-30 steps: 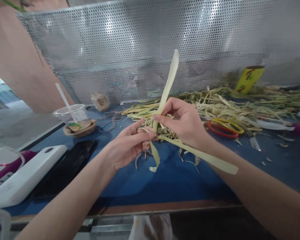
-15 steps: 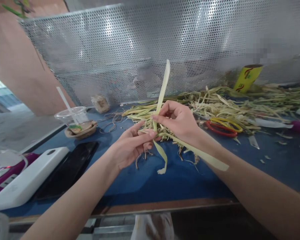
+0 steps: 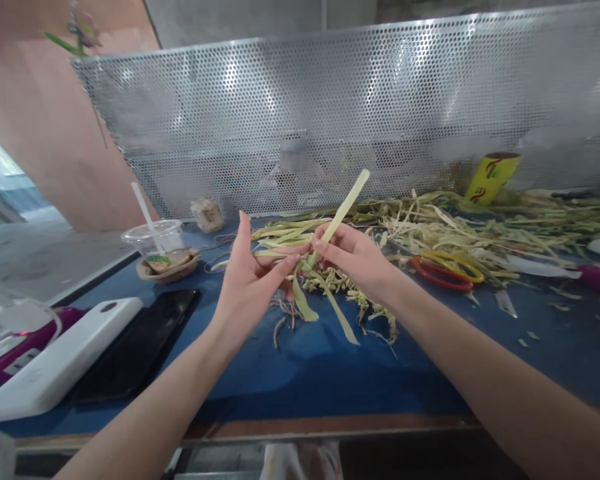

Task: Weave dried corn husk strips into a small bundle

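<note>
My left hand [image 3: 253, 270] pinches several pale green leaf strips where they cross, one finger raised away from the others. Close beside it, the thumb and forefinger of my right hand [image 3: 353, 257] grip the same leaf strips [image 3: 349, 201]. One strip's end stands up and tilts to the right above my right hand. Two other ends [image 3: 339, 313] hang below the crossing, and another points left past my left hand. Fingers partly hide the crossing itself. Behind my hands, a bunch of braided plant pieces [image 3: 330, 280] lies on the blue table.
Loose leaves [image 3: 430, 220] are heaped at the back right, near red and yellow scissor handles [image 3: 443, 275], a loose blade [image 3: 506, 303], a knife [image 3: 545, 268] and a yellow tube [image 3: 493, 179]. To the left are a plastic cup [image 3: 153, 233], a black phone [image 3: 140, 347] and a white power bank [image 3: 65, 360].
The upright strip has tipped to the right and stands lower. The strip that lay along my right forearm now hangs down between my hands. My left hand has turned, one finger lifting.
</note>
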Demonstrator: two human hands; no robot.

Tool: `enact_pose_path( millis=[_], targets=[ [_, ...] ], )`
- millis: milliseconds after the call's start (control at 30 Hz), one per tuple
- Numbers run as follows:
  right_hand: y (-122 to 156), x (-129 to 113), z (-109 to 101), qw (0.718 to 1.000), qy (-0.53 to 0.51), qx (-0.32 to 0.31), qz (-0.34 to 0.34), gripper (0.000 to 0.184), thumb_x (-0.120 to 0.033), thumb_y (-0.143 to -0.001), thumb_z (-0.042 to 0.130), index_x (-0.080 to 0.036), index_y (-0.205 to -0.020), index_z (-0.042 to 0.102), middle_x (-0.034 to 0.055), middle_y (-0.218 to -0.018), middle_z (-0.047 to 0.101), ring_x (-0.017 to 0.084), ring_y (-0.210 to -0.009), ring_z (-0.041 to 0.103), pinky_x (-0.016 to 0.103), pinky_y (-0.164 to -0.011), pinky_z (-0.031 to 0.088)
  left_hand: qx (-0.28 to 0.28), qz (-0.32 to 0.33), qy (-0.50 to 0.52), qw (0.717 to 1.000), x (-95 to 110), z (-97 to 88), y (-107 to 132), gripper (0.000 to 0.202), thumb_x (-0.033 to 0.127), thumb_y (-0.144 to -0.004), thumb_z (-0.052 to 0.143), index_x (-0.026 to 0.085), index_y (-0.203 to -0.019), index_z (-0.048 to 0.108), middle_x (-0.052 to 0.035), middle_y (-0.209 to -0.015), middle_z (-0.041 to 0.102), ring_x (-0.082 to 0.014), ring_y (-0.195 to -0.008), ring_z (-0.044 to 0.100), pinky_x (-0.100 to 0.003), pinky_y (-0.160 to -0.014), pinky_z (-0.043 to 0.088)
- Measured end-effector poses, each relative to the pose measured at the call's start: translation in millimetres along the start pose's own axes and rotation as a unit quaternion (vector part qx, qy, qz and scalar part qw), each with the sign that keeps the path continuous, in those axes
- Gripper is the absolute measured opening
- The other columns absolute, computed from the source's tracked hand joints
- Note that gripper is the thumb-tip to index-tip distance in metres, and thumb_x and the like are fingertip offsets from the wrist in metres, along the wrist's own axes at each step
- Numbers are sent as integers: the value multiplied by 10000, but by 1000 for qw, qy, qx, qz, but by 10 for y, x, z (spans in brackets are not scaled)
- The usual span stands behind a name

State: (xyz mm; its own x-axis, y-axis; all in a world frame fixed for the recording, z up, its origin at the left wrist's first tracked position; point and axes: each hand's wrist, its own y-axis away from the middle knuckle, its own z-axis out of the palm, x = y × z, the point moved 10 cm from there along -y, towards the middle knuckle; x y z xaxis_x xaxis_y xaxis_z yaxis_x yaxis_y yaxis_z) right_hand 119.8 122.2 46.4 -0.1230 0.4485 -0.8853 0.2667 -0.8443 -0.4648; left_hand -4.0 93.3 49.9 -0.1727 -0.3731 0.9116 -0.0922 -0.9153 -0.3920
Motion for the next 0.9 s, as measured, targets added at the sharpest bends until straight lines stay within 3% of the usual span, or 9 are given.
enact_pose_path(
  millis=[100,200,367,500,600,767,900],
  targets=[
    [28,-9,119,999,-15,-51,0,255,-355,-698,697,-204,-862,574,-7,-779,595,122,-708,575,277,-668,477,3,24,-28,999,80,-19,17,1083,143,-719,678,288,-1414,-139,-39,-895,735,-126,-551,621,-192,-419,472],
    [32,-27,87,999,6,-37,0,240,-331,-687,705,-206,-854,587,11,-796,615,151,-759,594,314,-705,487,-1,28,-43,999,105,-9,27,1033,160,-761,631,293,-1407,-163,-57,-952,722,-143,-605,644,-200,-432,484],
    [11,-104,2,1000,7,-2,-22,229,-328,-667,715,-195,-755,551,-20,-690,572,116,-640,565,271,-603,479,10,23,-30,999,108,-3,25,1096,133,-736,647,368,-1378,-209,-53,-1007,699,-130,-524,643,-185,-374,446],
    [31,-84,125,999,-19,-50,-7,189,-324,-736,658,-211,-791,517,-21,-729,581,116,-616,600,274,-579,505,20,15,-9,1000,115,-17,26,1153,63,-652,708,418,-1396,-98,-18,-953,713,-97,-447,608,-173,-378,433],
    [56,-88,219,995,-48,-86,-10,150,-304,-772,625,-218,-822,513,-13,-787,596,113,-580,610,284,-563,522,-4,7,-9,1000,102,16,11,1177,47,-636,713,371,-1405,-117,-38,-950,715,-101,-452,604,-212,-431,486],
    [48,-84,135,997,-70,-25,-15,243,-333,-709,686,-208,-739,480,-53,-638,545,92,-479,563,252,-466,511,-35,-16,-10,999,40,79,3,1235,37,-628,718,351,-1380,-210,-66,-1014,701,-75,-426,570,-232,-458,519],
    [64,-50,185,997,-65,-34,17,327,-422,-698,679,-215,-700,426,-61,-545,537,122,-480,590,265,-470,509,-37,-13,-23,999,27,101,26,1231,41,-630,721,355,-1382,-202,-57,-1000,706,-84,-467,594,-238,-507,534]
  ],
)
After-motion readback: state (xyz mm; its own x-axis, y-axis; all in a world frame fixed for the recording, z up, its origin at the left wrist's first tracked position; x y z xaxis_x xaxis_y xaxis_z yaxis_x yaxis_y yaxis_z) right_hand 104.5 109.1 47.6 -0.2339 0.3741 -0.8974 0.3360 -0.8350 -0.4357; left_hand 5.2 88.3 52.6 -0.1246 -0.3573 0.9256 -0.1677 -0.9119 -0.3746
